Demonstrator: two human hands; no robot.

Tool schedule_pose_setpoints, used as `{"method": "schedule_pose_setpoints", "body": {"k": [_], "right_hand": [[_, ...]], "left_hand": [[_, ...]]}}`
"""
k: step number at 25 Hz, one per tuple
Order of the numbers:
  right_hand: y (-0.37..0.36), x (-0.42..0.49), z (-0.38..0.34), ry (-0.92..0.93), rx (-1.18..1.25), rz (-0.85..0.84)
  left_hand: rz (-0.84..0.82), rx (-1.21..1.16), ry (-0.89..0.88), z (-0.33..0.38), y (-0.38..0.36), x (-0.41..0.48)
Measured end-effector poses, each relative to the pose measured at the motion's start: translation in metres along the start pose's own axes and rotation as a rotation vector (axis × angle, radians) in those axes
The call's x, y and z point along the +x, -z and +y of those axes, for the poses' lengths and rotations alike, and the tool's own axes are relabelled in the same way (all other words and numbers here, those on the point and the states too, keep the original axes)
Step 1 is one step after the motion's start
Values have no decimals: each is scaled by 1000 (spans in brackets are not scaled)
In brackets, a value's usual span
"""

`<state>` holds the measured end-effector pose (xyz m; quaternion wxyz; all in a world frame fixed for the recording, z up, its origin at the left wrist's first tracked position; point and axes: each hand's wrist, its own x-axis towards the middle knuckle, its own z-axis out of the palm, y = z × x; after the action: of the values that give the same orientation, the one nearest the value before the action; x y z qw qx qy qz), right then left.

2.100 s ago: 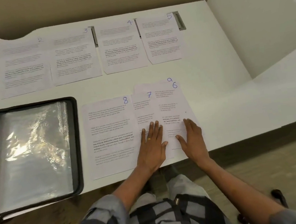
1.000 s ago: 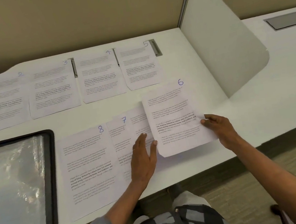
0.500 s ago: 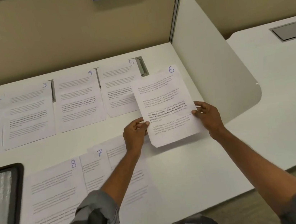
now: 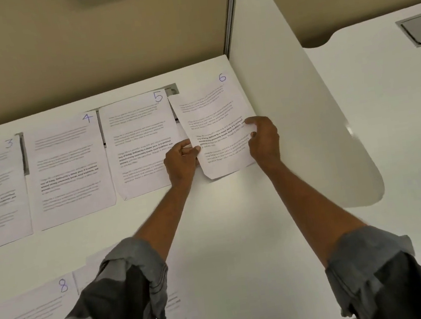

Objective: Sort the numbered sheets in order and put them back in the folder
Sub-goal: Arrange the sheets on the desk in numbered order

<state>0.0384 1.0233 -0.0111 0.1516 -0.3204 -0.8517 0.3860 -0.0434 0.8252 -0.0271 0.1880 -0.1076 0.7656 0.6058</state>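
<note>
Sheet 6 (image 4: 211,111) at far right of table (image 4: 239,222), just right of sheet 5 (image 4: 136,131), likely to extend numbered row. Left grip (image 4: 180,163) and right grip (image 4: 265,138) pinch opposite side edges, probably for flat, aligned placement.

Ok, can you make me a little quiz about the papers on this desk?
1. True or false: the left hand and the right hand both pinch sheet 6.
2. Which number is on the paper right beside sheet 6 in the back row? A) 3 B) 5 C) 4
3. Fill in: the front sheet by the left sleeve has number ___.
Key: 1 true. 2 B, that is sheet 5. 3 is 8.
</note>
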Motion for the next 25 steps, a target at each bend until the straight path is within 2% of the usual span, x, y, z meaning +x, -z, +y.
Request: {"method": "schedule_pose_setpoints", "body": {"k": [3, 7, 10, 14, 20, 22, 25], "right_hand": [[-17, 13, 0, 35, -217, -38], [-38, 18, 3, 137, -546, -70], [-56, 6, 17, 152, -524, -146], [-66, 0, 29, 165, -467, -144], [-72, 8, 32, 207, -520, -188], [-71, 8, 34, 220, -540, -224], [-65, 1, 30, 267, -558, -200]], "left_hand": [[5, 82, -97, 0, -5, 15], [31, 252, -323, -1, -7, 27], [18, 385, -508, -4, -12, 26], [-155, 573, -733, -21, -27, 19], [-253, 885, -818, -40, -41, 24], [-270, 910, -833, -39, -40, 27], [-302, 889, -760, -32, -33, 23]]}}
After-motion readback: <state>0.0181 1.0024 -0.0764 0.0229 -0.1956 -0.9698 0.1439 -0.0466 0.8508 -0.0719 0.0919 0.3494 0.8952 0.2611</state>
